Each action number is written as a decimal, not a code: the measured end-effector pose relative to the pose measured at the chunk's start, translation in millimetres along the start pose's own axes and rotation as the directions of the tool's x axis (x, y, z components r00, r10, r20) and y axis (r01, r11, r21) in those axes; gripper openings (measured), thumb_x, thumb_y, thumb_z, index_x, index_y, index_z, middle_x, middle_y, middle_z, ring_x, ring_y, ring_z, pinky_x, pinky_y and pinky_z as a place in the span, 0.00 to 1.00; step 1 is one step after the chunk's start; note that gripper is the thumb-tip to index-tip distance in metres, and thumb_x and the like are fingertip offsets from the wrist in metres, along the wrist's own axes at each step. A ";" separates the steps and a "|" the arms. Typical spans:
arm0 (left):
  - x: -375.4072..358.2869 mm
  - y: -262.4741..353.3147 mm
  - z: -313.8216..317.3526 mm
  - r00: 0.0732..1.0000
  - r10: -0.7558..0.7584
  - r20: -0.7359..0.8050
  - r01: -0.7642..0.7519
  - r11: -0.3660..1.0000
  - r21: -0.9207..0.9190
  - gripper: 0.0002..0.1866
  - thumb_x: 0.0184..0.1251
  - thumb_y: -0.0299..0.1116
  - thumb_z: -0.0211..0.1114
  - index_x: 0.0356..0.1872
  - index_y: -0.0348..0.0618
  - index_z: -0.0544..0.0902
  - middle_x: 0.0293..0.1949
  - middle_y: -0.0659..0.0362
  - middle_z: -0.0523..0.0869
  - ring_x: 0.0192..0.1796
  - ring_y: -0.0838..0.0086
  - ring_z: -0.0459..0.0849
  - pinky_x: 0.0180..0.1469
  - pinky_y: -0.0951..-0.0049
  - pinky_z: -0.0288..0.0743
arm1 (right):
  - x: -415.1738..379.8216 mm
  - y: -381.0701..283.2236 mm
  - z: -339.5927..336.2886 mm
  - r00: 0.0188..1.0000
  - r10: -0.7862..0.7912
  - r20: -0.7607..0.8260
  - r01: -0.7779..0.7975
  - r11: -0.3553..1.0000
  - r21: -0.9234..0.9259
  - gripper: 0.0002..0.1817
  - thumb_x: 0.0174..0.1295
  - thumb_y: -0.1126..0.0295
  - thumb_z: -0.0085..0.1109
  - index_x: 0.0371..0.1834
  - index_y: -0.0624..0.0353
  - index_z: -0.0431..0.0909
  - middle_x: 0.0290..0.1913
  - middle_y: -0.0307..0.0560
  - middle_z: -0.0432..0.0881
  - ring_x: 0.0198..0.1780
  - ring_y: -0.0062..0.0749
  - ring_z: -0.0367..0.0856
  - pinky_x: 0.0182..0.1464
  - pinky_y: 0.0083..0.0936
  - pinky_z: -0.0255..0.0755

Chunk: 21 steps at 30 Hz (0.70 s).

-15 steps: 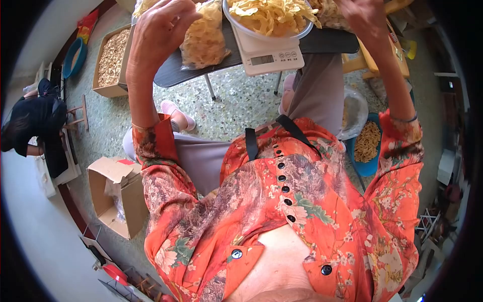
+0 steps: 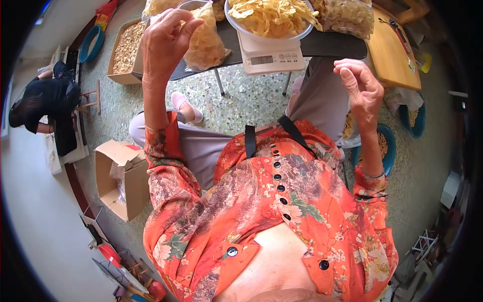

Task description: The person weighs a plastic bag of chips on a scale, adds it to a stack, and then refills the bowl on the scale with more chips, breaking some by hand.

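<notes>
Pinching with its fingertips, the left hand holds the top edge of a clear bag of chips. The fingers are close together and curl onto the plastic, so the bag mouth stays up. The bag rests on the front edge of the dark table, toward its left end, just beside the white scale.

The right hand is in the air, below the right end of the table's front edge. Its fingers are loosely bent and hold nothing.

On the scale sits a white bowl heaped with pale yellow chips. More full bags lie at the back right of the table.

To do this step well, I think the left hand should keep the bag mouth open and upright so no chips spill. The free hand could take small handfuls from the bowl, not big ones, and the bag should stay low on the table so it does not tip. The chips look thin and may break if squeezed.

The scale has a small grey screen with numbers and a few buttons, but they are too small to read. No brand or label shows on the bags. A cardboard box on the floor has a red mark that cannot be read either
</notes>
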State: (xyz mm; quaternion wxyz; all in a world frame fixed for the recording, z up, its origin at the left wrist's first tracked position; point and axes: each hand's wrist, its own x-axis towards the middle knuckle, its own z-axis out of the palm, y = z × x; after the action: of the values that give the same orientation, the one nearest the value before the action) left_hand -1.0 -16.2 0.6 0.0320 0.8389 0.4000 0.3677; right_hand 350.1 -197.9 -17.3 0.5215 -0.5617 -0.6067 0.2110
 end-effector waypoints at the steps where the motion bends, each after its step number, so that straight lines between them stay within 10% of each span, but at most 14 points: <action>1: 0.6 0.5 -1.4 0.999 -0.008 -0.041 0.008 1.000 -0.013 0.09 0.63 0.37 0.75 0.37 0.43 0.87 0.29 0.60 0.84 0.26 0.76 0.79 0.31 0.72 0.73 | -4.6 1.2 2.4 0.999 0.053 -0.010 -0.052 0.998 0.045 0.06 0.69 0.73 0.65 0.42 0.66 0.85 0.42 0.43 0.86 0.42 0.21 0.83 0.48 0.18 0.77; 14: -26.3 8.2 -30.5 0.970 0.003 -0.244 -0.024 0.996 -0.084 0.06 0.62 0.27 0.74 0.38 0.42 0.86 0.33 0.57 0.85 0.33 0.69 0.84 0.37 0.71 0.77 | -15.2 -6.0 47.8 0.964 0.142 0.224 -0.181 0.970 0.161 0.06 0.67 0.73 0.66 0.38 0.66 0.85 0.35 0.42 0.85 0.35 0.20 0.83 0.38 0.18 0.76; 21: -51.1 11.8 -23.5 0.977 0.102 -0.187 -0.100 0.995 0.024 0.07 0.62 0.23 0.72 0.39 0.41 0.84 0.34 0.56 0.84 0.36 0.66 0.86 0.39 0.68 0.80 | -3.9 -34.7 74.9 0.823 -0.065 0.564 0.061 0.998 0.026 0.06 0.62 0.73 0.67 0.37 0.63 0.83 0.35 0.51 0.84 0.35 0.43 0.85 0.38 0.33 0.78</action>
State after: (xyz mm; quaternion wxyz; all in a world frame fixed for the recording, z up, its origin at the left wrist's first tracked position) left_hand -29.3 -65.4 -8.5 -0.0306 0.8200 0.3607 0.4433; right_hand 268.3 -186.3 -17.2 0.3278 -0.4521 -0.7511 0.3521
